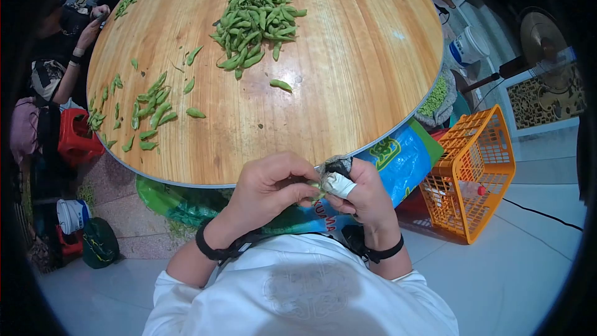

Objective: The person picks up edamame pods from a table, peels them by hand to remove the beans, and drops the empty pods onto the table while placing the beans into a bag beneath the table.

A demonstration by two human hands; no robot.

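At the near edge of the round wooden table (348, 87), my two hands meet in front of my body. My left hand (267, 186) is closed in a pinch on a small green soybean pod (316, 186), mostly hidden by the fingers. My right hand (370, 196) is curled closed against the same pod, with a white wrap (339, 185) on its thumb and a dark covering on a finger. A large pile of green soybean pods (255, 25) lies farther back. A smaller group of pods (152, 106) is on the left, and a single pod (281, 85) lies nearer the middle.
Beneath the table edge hangs a blue and green plastic bag (404, 158). An orange plastic crate (463, 174) stands to the right, near a container of shelled green beans (435, 96) and a white bucket (469, 46). Other people sit left, by a red stool (78, 137), and at upper right.
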